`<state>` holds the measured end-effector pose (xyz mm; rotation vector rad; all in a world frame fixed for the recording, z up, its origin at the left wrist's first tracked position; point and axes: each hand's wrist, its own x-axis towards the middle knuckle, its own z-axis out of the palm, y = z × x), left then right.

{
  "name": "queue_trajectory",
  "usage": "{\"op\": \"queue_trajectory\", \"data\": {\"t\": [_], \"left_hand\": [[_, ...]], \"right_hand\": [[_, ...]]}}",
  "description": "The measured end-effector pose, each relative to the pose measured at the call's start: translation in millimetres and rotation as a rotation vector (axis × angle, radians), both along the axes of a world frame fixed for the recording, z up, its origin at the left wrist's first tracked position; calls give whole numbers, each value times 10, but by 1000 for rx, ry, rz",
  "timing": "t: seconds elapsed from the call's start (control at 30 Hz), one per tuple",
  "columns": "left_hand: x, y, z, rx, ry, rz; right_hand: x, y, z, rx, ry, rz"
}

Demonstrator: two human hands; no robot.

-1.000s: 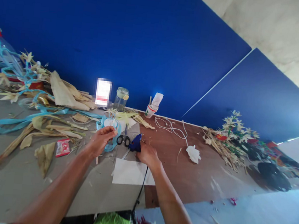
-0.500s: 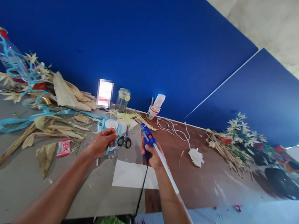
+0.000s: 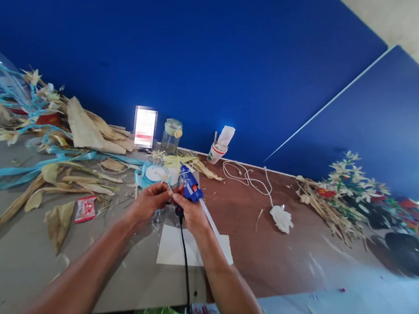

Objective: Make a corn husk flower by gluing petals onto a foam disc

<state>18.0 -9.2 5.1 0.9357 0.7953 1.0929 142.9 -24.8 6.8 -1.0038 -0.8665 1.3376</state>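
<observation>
R hand (image 3: 194, 216) curled shut round glue gun (image 3: 190, 185), nozzle to 11 o'clock; L hand (image 3: 149, 201) pinched shut, contents unclear. Fingertips meet, prob. fine handling; calls for steady grip w/ nozzle clear. Roll (image 3: 156, 173) at 11 o'clock.

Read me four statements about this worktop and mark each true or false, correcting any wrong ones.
1. The right hand holds a blue plastic glue gun. True.
2. The small red-and-white packet lies to the right of the blank white paper sheet. False: it lies to the left.
3. The clear lidded container stands left of the white cup with a red stripe. True.
4. The crumpled white tissue lies on the grey surface. False: it lies on the brown surface.
</observation>
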Motion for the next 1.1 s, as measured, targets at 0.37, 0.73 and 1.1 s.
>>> {"op": "queue_trajectory", "data": {"t": [0.37, 0.73, 1.1], "left_hand": [[3, -34, 51, -36, 1, -44], [25, -32, 83, -74, 112, 33], [-66, 33, 8, 41, 94, 211]], "right_hand": [[-4, -56, 73, 6, -210, -42], [-4, -70, 112, -10, -233, -46], [164, -133, 120, -18, -273, 2]]}}
